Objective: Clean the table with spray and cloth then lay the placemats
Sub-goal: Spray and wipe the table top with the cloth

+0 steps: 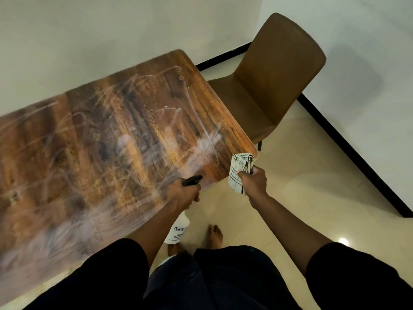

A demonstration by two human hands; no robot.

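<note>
The wooden table (100, 135) fills the left of the view, its top streaked with wet white smears. My left hand (182, 193) grips the neck of a white spray bottle (177, 230) with a black nozzle (191, 180), held at the table's near edge with the nozzle over the top. My right hand (253, 181) holds a bunched white cloth with black lines (240, 170) just off the table's near right corner, its upper end close to that corner. No placemats are in view.
A brown chair (274, 77) stands at the table's right end, against the white wall. Cream floor tiles (312, 186) lie to the right, bounded by a black skirting. My bare feet (214, 236) stand beside the table's near edge.
</note>
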